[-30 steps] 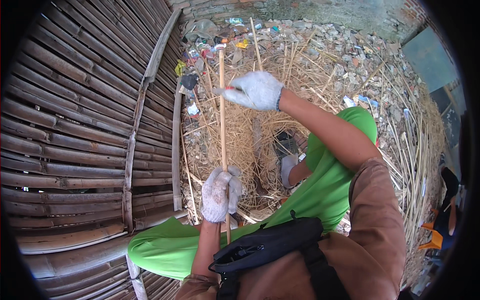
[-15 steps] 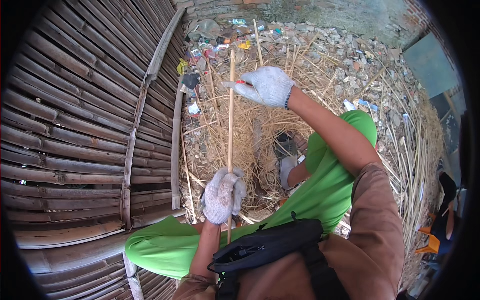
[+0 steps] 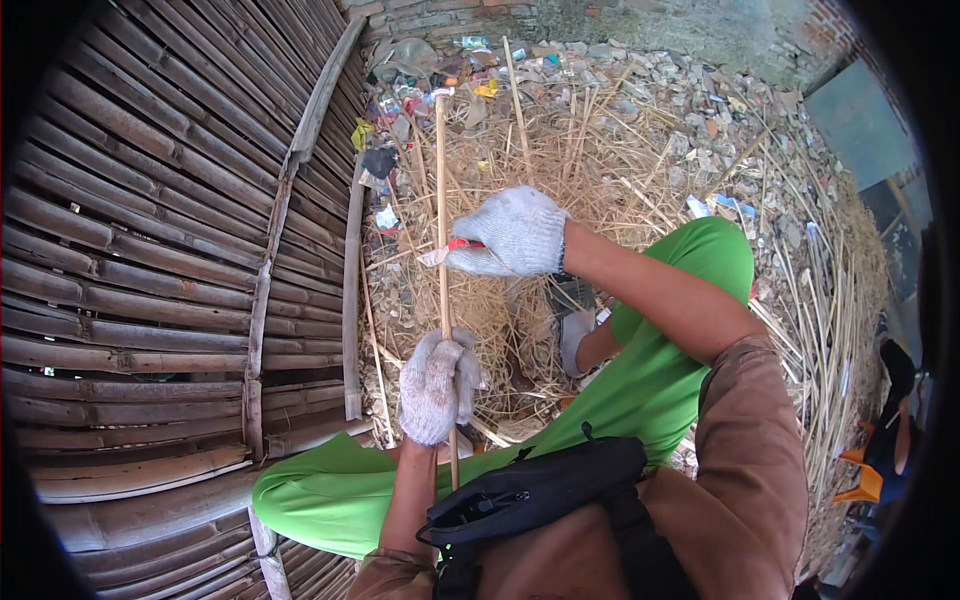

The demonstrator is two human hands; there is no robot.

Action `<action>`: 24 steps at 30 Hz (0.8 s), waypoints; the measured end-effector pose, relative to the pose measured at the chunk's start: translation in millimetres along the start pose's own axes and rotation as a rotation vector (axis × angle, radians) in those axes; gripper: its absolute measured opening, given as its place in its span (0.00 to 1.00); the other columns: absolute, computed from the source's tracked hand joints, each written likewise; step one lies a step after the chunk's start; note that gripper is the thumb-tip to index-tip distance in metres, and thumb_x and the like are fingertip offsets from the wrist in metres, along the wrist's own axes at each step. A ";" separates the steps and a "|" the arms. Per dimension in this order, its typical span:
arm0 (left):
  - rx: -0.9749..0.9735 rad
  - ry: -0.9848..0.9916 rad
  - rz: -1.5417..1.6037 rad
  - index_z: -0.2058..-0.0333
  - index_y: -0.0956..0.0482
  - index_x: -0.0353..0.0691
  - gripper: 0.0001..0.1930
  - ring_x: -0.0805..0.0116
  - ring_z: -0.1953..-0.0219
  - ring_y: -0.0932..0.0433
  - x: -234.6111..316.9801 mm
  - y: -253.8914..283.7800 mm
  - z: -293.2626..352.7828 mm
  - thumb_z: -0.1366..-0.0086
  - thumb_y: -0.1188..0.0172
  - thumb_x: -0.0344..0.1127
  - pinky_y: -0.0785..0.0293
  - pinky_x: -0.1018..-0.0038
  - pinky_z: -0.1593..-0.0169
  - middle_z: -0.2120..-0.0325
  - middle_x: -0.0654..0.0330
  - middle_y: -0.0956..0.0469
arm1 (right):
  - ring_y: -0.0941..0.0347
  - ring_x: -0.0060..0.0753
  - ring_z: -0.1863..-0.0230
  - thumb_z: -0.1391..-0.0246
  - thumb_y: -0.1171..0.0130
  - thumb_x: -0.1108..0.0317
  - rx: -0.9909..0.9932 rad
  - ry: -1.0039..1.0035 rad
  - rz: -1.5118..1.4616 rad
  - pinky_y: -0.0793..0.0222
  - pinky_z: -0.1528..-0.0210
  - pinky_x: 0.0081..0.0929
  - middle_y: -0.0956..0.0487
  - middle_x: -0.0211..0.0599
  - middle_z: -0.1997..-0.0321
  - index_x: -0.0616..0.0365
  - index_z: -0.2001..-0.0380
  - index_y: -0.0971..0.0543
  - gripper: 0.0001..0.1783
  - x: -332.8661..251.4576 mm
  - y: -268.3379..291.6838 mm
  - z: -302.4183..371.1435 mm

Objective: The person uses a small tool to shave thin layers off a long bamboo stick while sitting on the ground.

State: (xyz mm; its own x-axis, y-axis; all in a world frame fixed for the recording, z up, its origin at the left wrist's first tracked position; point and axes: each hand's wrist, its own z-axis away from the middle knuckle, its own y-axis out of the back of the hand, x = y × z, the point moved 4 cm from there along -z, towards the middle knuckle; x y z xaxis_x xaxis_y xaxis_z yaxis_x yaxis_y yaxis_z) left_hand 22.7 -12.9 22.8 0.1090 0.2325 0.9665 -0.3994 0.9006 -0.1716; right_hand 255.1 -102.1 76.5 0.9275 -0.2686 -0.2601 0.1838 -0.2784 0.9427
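A long, thin bamboo stick [image 3: 442,160] stands nearly upright in the picture, its lower end reaching back toward my lap. My left hand [image 3: 432,388], in a pale knitted work glove, wraps round its lower part. In my gloved right hand [image 3: 515,235] is a small knife [image 3: 434,257] with a bit of red on its handle. The knife's short, broad blade lies across the stick, a little above my left hand. Most of the handle is hidden by the glove.
Straw-like bamboo shavings [image 3: 590,160] cover the ground ahead, with rubble and litter beyond. A bamboo slat wall [image 3: 150,230] rises on the left, and long split strips [image 3: 800,330] lie on the right. A black bag [image 3: 540,490] sits at my waist.
My right hand and the knife have slid down along the stick toward my left hand. The stick's far end has shifted slightly left; my left hand keeps its grip.
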 end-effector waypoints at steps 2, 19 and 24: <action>-0.004 -0.011 0.015 0.50 0.22 0.27 0.16 0.77 0.90 0.34 -0.3 0.3 -0.6 0.17 0.50 0.38 0.39 0.78 0.85 0.82 0.61 0.24 | 0.15 0.57 0.70 0.32 0.44 0.31 0.021 -0.002 0.015 0.21 0.67 0.56 0.14 0.46 0.73 0.44 0.66 0.12 0.30 -1.2 2.9 0.7; -0.095 -0.020 0.007 0.47 0.23 0.30 0.15 0.78 0.89 0.32 6.5 -0.5 10.7 0.16 0.52 0.36 0.36 0.79 0.85 0.78 0.59 0.21 | 0.15 0.60 0.65 0.28 0.46 0.37 0.254 -0.125 0.071 0.19 0.62 0.55 0.13 0.52 0.68 0.50 0.58 0.12 0.28 81.9 32.2 -25.9; -0.132 0.039 -0.007 0.47 0.23 0.30 0.14 0.77 0.88 0.31 3.8 -8.4 11.5 0.16 0.51 0.35 0.36 0.79 0.85 0.78 0.59 0.21 | 0.13 0.59 0.56 0.28 0.56 0.28 0.183 -0.277 0.150 0.18 0.52 0.56 0.10 0.48 0.59 0.47 0.55 0.10 0.38 133.4 52.1 -31.6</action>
State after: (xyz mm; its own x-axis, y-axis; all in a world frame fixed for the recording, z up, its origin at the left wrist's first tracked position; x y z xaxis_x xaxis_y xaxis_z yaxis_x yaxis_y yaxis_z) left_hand 16.0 -23.8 30.1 0.1478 0.2382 0.9599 -0.2751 0.9422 -0.1914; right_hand 398.7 -123.3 97.5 0.8116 -0.5516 -0.1923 -0.0323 -0.3711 0.9280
